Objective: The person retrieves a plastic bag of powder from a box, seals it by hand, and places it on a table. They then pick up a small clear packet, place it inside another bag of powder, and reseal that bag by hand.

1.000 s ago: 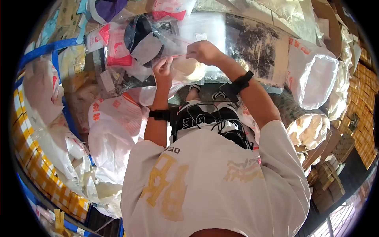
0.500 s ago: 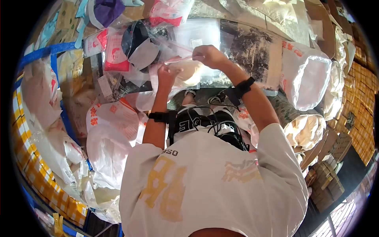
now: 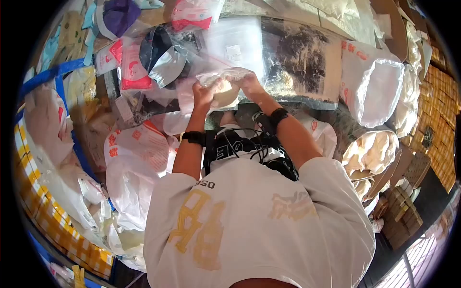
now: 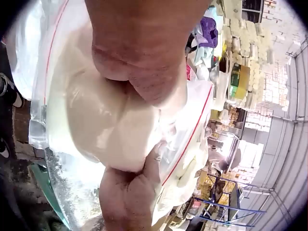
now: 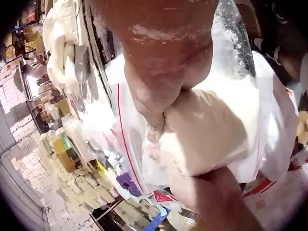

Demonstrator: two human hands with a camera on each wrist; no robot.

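Observation:
A clear zip bag (image 3: 224, 96) with a red seal line bulges with cream-coloured contents, likely powder. My left hand (image 3: 204, 95) grips its left side, while my right hand (image 3: 252, 89) grips the right side near the top. Seen from the left wrist, the pale filled part of the bag (image 4: 106, 120) lies between both hands, and the clear upper part carries the red line. The right wrist view shows the thumbs and fingertips close together on the front of the bag (image 5: 207, 125). Parts of the fingers are hidden behind the bag.
A dusty plastic-covered table (image 3: 307, 62) lies beyond the hands. On it are a stack of clear bags (image 3: 235, 36), a dark container with a silvery scoop-like piece (image 3: 168, 65), and pink packets (image 3: 134, 69). White sacks (image 3: 137, 168) stand at left, another open sack (image 3: 379, 91) at right.
My right hand has come down and in from the seal line to the bag's side. Both hands now hold the bag close together. The silvery piece at left looks shinier and tilted.

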